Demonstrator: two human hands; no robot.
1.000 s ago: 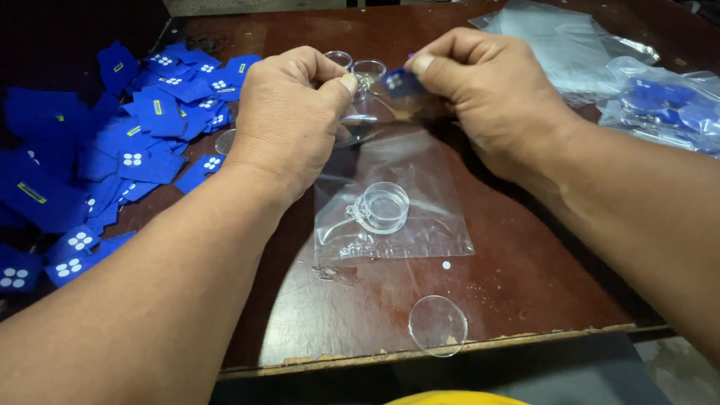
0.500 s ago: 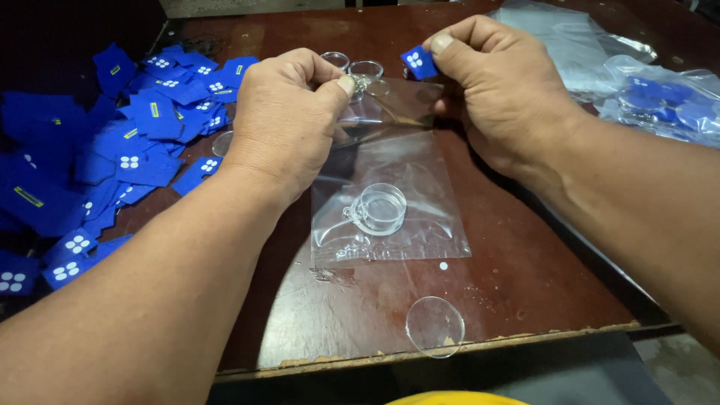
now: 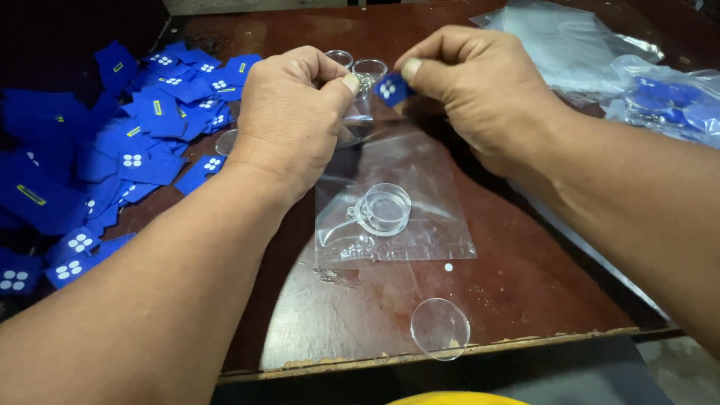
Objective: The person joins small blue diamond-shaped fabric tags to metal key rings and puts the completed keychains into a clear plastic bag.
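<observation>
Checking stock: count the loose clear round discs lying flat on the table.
2: one clear disc near the table's front edge, another partly hidden beside the left hand. More may be hidden.

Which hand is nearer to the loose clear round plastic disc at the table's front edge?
Left, narrowly. The left hand is up-table and left of the clear round plastic disc; the right hand is farther up-table, slightly to its right. Both grip a clear plastic bag.

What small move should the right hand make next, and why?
Probably slip the blue tag down into the clear bag: the right hand pinches it at the bag's mouth, which the left hand holds up, with a round clear case already inside.
</observation>
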